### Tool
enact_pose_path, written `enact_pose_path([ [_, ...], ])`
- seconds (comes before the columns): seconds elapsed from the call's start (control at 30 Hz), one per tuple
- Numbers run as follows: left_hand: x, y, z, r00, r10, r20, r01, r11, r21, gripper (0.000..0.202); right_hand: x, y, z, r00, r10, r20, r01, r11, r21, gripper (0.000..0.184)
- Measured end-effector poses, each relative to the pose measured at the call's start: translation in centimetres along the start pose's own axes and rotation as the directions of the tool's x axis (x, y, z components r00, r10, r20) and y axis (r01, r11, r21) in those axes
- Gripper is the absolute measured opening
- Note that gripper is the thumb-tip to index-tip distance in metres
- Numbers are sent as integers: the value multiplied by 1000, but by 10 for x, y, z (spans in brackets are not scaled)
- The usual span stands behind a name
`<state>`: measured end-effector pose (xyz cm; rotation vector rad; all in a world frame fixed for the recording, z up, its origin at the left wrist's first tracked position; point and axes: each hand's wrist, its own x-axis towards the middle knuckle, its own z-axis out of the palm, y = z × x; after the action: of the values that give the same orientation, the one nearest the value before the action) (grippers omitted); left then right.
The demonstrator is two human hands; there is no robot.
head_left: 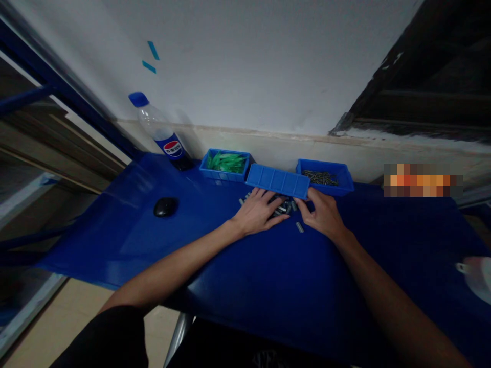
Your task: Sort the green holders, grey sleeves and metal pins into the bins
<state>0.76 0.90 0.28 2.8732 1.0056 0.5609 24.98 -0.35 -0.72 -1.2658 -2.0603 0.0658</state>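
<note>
A blue plastic bin (278,180) is tipped over, with a ribbed outer face towards me. My right hand (322,212) grips its right end between thumb and fingers. Short grey metal pieces (284,208) lie in a loose pile on the table in front of the bin. Spread over the left part of this pile is my left hand (257,212), palm down with its fingers apart; it hides some of the pieces. One loose metal piece (299,227) rests apart, nearer to me.
Left of the tipped bin stands a blue bin (226,177) of green plastic packets; right, another blue bin (345,185) holds thin metal screws or pins. A cola bottle (171,145) and a black mouse (164,207) are on the blue table (245,286). A whitish container (477,278) sits far right.
</note>
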Motion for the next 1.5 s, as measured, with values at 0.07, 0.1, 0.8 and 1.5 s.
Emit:
enact_pose_path([
  [0.07,-3,-1,-7,1000,-6,-14,5,1000,-21,49,9,-7,-6,998,46,-44,-44,998,32,11],
  [0.1,-6,-2,-10,999,-43,-20,43,999,-22,46,15,-10,-9,995,82,-62,-78,995,66,16],
  [0.8,-16,18,-1,993,-77,87,76,997,20,62,22,20,-39,946,279,-163,-313,918,-245,34],
  [1.5,29,6,0,938,-344,-36,65,279,-958,120,2,-43,-45,929,263,-260,-226,960,162,29],
])
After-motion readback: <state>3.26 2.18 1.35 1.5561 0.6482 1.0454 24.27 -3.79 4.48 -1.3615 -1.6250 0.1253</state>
